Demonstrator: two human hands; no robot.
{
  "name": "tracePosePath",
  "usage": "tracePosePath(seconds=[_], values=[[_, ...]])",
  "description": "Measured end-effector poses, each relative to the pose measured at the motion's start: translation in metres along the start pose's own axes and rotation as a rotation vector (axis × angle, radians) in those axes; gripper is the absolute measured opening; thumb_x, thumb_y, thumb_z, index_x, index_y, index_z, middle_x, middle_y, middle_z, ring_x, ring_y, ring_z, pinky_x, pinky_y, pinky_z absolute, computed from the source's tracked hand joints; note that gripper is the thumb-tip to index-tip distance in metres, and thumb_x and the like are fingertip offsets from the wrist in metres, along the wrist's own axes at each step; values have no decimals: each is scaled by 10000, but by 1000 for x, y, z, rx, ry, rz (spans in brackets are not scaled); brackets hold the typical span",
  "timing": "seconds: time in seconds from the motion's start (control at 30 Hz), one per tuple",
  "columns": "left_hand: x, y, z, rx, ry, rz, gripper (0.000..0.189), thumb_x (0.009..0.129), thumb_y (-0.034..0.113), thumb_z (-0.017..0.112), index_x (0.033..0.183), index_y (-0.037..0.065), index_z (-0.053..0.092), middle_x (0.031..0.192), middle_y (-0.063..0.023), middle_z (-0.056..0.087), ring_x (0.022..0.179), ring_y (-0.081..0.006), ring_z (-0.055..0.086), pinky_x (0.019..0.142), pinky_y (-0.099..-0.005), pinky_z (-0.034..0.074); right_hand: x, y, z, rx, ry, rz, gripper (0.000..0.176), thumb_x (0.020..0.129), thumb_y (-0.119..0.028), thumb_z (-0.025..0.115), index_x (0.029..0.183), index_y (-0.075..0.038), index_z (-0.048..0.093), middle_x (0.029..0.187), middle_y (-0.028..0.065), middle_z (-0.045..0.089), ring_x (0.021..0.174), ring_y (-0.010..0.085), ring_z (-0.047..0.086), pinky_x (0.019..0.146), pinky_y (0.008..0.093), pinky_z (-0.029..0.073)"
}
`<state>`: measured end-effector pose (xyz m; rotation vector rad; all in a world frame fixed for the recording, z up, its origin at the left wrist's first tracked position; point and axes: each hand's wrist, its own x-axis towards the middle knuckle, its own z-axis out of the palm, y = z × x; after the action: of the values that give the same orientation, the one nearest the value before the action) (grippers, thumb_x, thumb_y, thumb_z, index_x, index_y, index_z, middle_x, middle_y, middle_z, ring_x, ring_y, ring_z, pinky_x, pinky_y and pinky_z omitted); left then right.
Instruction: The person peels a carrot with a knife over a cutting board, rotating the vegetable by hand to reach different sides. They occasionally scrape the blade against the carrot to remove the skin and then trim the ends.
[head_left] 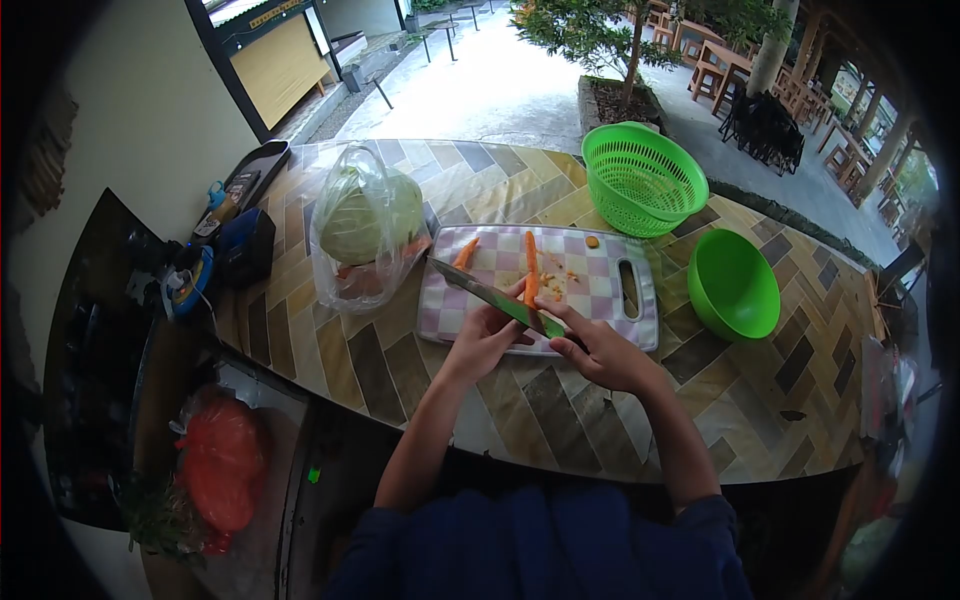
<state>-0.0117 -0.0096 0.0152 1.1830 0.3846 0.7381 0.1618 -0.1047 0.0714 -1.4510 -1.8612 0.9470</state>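
On a pink-and-white checked cutting board [500, 252] lies a long carrot [532, 262], pointing away from me. My left hand [483, 343] is closed around its near end, partly hidden by the blade. A knife [487, 292] crosses over the carrot, its tip toward the upper left. My right hand [612, 356] grips the knife's handle at the right, fingers close to the carrot. Another carrot piece [466, 252] rests at the board's left, and a small carrot end [592, 241] sits near the top right. Orange scraps [556, 283] are scattered beside the long carrot.
Left of the board stands a clear plastic bag [345, 285] with a cabbage [372, 212]. A green colander [645, 180] and a green bowl [733, 285] stand to the right on the tiled table [560, 420]. A red bag [222, 465] is low at the left.
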Motion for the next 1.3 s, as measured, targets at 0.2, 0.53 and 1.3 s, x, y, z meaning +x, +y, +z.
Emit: tracePosePath(seconds=[0.2, 0.53, 1.3], values=[[0, 2, 4, 97, 2, -5, 429, 885, 62, 493, 1285, -15, 357, 1219, -62, 474, 959, -98, 539, 751, -234, 490, 0, 2, 2, -67, 25, 6, 438, 904, -239, 448, 1296, -151, 273, 767, 244, 589, 766, 422, 574, 669, 433, 420], [-3, 3, 10, 190, 26, 0, 439, 887, 37, 480, 1297, -22, 334, 1153, -51, 506, 963, -98, 527, 762, -245, 485, 0, 3, 5, -137, 51, 3, 366, 893, -225, 455, 1201, -127, 284, 722, 241, 580, 722, 415, 574, 595, 464, 405], [-1, 1, 8, -171, 66, -153, 397, 890, 117, 493, 1262, 14, 400, 1151, -70, 532, 1012, -182, 551, 818, -306, 489, -2, -2, -8, 112, -3, -8, 442, 918, -249, 424, 1317, -141, 268, 1133, 245, 517, 1014, 345, 553, 857, 392, 402]])
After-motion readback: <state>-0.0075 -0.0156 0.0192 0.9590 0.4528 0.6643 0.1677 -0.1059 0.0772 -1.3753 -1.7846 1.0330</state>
